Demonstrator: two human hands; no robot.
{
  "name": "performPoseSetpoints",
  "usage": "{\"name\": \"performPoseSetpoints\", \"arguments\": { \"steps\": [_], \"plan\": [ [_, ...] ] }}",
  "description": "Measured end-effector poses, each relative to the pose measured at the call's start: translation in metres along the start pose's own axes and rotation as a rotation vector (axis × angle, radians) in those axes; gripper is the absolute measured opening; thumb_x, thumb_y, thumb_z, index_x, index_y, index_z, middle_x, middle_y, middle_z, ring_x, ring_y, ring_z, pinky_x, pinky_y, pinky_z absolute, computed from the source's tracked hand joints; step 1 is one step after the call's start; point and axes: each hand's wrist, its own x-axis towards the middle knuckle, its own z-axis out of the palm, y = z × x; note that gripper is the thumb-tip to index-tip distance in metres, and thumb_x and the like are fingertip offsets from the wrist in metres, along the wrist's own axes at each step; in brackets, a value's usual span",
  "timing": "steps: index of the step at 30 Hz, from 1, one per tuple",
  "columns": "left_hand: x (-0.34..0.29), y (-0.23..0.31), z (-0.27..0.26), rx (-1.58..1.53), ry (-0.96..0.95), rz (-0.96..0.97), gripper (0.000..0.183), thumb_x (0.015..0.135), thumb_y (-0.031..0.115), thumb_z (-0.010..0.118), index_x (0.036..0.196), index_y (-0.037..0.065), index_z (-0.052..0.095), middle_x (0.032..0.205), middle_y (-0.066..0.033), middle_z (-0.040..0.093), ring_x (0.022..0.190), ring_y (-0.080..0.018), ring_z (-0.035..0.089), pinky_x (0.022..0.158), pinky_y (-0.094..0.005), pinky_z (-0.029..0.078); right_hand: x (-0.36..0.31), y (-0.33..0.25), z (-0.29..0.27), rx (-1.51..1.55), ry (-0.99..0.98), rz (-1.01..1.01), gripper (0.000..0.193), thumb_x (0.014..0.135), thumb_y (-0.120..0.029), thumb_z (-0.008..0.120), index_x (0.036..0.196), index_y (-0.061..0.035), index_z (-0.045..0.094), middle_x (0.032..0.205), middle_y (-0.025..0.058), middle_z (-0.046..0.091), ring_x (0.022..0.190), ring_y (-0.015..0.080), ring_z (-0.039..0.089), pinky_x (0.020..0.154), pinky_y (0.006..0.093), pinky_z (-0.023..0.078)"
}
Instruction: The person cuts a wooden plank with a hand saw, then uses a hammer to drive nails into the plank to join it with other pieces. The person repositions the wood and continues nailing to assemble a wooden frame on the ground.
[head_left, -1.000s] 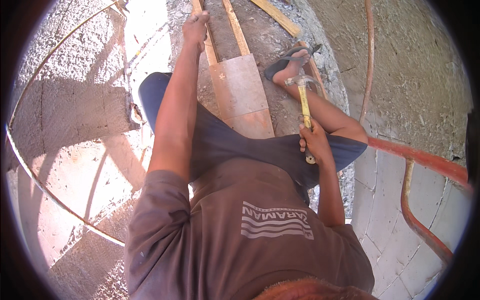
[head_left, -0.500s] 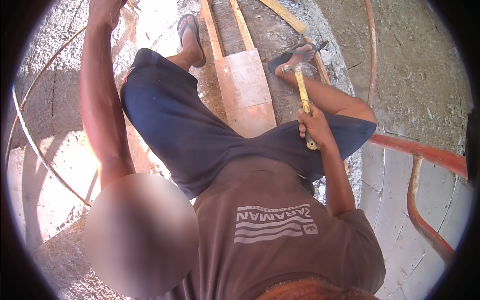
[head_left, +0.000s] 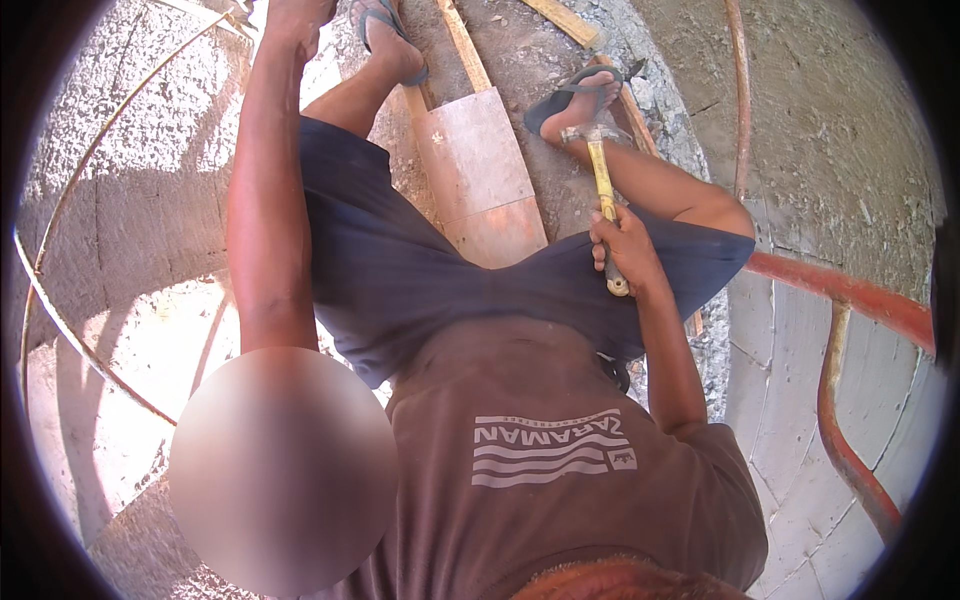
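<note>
My right hand [head_left: 627, 248] is wrapped round the lower handle of a hammer [head_left: 602, 182] with a yellow shaft. The metal head points away from me, over my right ankle, and the butt of the handle sticks out below my fist. My left arm reaches far forward. Only part of my left hand [head_left: 296, 22] shows at the upper edge, its fingers cut off by the frame, so whatever it touches is hidden. Between my legs lies a flat reddish-brown board [head_left: 476, 150], at the near end of two long wooden strips [head_left: 466, 45].
Another wood strip [head_left: 560, 20] lies farther ahead. At the right stand rusty red metal bars [head_left: 850, 295] before grey blocks [head_left: 775, 400]. Thin bent rods [head_left: 75, 340] curve along the left. My sandalled feet [head_left: 582, 102] rest on rough, gritty ground beside the board.
My left arm has swung to the right, still stretched forward. The left leg has shifted, its foot now higher in view. My right hand keeps the hammer in nearly the same place.
</note>
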Motion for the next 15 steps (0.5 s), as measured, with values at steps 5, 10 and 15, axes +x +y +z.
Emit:
{"name": "performPoseSetpoints", "arguments": {
  "steps": [5,10,15],
  "plan": [
    [0.009,0.028,0.068,-0.855,0.040,-1.100,0.023,0.095,0.024,0.060,0.110,0.009,0.069,0.092,-0.0028,0.060,0.080,-0.0161,0.055,0.070,-0.0386,0.045,0.010,-0.017,0.006,0.019,-0.032,0.072,0.026,0.099,-0.025,0.063,0.113,-0.0036,0.055,0.081,0.0029,0.057,0.062,0.0094,0.058,0.052,0.0263,0.051],
    [-0.027,0.009,0.127,-0.699,-0.171,-1.053,0.037,0.093,0.032,0.068,0.119,0.006,0.071,0.111,-0.0106,0.070,0.082,-0.0189,0.058,0.074,-0.0362,0.049,0.045,-0.028,0.024,-0.010,-0.037,0.069,0.029,0.099,-0.026,0.064,0.116,-0.0041,0.057,0.084,0.0035,0.059,0.062,0.0098,0.058,0.052,0.0263,0.051],
    [-0.080,-0.050,0.176,-0.470,-0.201,-0.988,0.042,0.086,0.043,0.075,0.092,0.001,0.076,0.091,-0.0225,0.074,0.089,-0.0378,0.071,0.082,-0.0442,0.054,0.071,-0.031,0.035,-0.077,-0.041,0.159,0.034,0.098,-0.023,0.064,0.123,-0.0022,0.056,0.083,0.0034,0.059,0.059,0.0101,0.057,0.049,0.0264,0.049]
  ]
}}
